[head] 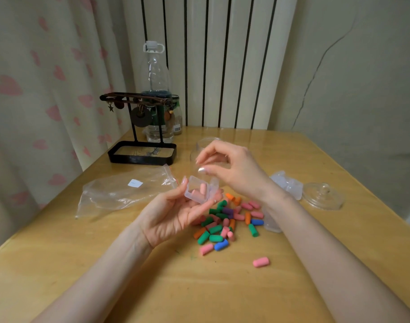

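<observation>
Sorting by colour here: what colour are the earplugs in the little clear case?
Pink: the earplugs in the clear case, head view.

My only camera rides on my head, wide-angled, facing forward and down. It looks from close above at my left hand [173, 217] gripping the small clear case [197, 191], table [199, 290] spreading below the grip, wall [362, 78] beyond it.

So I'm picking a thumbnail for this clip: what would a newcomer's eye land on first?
The heap of coloured foam earplugs in the middle of the table, green, pink, orange and blue, stands out first. Just above it the left hand holds a small clear case with pink plugs inside, the right hand poised over it.
</observation>
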A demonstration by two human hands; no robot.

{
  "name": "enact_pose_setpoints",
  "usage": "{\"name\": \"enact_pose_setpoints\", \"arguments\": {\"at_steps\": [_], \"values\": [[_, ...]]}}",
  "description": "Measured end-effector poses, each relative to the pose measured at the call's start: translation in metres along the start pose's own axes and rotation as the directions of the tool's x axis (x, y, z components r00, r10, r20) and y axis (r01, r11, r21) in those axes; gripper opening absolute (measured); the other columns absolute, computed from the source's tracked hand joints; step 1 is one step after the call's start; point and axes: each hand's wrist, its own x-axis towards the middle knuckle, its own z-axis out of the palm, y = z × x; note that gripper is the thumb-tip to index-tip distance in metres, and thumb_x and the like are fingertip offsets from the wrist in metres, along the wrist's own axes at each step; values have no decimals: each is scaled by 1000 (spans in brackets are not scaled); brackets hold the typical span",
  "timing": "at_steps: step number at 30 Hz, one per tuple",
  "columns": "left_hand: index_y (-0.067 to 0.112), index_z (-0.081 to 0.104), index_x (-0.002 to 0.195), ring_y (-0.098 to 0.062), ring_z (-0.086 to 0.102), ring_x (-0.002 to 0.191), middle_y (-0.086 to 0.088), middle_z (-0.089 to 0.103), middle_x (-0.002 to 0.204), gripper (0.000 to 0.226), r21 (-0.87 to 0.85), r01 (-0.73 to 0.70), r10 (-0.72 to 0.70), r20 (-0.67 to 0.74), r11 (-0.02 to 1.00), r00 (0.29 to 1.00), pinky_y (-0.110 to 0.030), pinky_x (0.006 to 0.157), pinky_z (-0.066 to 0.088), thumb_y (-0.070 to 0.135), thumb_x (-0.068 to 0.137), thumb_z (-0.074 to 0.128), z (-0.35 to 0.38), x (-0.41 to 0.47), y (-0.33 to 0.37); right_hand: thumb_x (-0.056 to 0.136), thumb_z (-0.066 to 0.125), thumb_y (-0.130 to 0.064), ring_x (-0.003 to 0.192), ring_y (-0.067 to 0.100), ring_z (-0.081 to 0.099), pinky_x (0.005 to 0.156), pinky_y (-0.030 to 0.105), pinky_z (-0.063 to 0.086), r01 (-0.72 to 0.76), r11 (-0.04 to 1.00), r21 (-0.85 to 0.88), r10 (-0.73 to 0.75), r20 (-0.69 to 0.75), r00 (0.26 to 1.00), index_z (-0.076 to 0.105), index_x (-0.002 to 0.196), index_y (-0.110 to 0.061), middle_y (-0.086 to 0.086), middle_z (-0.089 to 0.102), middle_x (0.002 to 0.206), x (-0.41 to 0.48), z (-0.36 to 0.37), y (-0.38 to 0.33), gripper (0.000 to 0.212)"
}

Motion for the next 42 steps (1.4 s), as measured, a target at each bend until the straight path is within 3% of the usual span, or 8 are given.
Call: {"name": "enact_pose_setpoints", "arguments": {"at_steps": [8,11,19,24,29,33,37,42], "values": [[-10,67,96,-27,65,92,-16,61,86,79,202,-130,170,-195,971,966,-35,60,60,11,26,97,-6,5,0,80,71,-19,101,7,62,94,30,50,-176,982,69,162,166,973,62,108,-24,-3,65,108,-7,-24,10,30],[-2,66,90,-27,67,92,-17,67,89,83,445,-151,278,-236,883,931,-34,68,60,29,20,97,-12,7,-3,75,76,-22,109,1,55,97,22,46,-235,972,2,224,297,928,51,125,-35,-11,58,119,-23,-11,16,57],[7,74,86,-22,61,75,-9,67,75,28,699,-167,378,-159,696,912,-27,61,54,23,63,72,-5,3,-10,74,77,-36,107,5,56,92,24,47,-92,989,-116,107,125,986,42,132,-38,-13,57,122,-50,32,27,68],[7,70,102,-31,59,92,-13,67,87,32,735,-176,405,-144,655,903,-38,82,51,24,75,71,-1,1,-13,68,74,-45,103,9,60,90,32,50,-36,989,-146,42,40,998,51,121,-35,-11,63,114,-44,31,29,58],[11,52,114,-8,63,71,-4,70,91,36,956,-150,731,-85,251,677,-31,70,55,35,87,58,-3,6,-10,79,73,-26,87,10,61,77,26,52,-290,956,-50,260,-316,912,50,132,-26,-10,62,93,20,4,44,57],[8,56,107,-5,61,59,-5,70,83,15,985,-90,802,-63,144,594,-21,59,52,16,95,52,-13,6,-2,80,73,-20,93,13,56,83,28,44,-451,873,-185,399,-258,880,28,146,-18,-5,63,95,69,-11,55,80],[9,57,105,-10,61,62,-3,70,82,12,987,-66,815,-80,144,574,-22,60,52,12,96,49,-15,5,4,77,75,-33,96,20,61,87,37,50,-392,772,-501,426,-51,903,60,114,-23,-3,63,103,70,-4,67,41],[10,57,103,-11,62,63,-3,70,82,11,991,-69,823,-57,116,565,-24,61,52,11,96,48,-16,7,4,80,73,-18,88,18,63,85,36,50,-343,830,-440,343,-82,936,69,78,-24,-3,68,83,59,-11,71,8]]}}
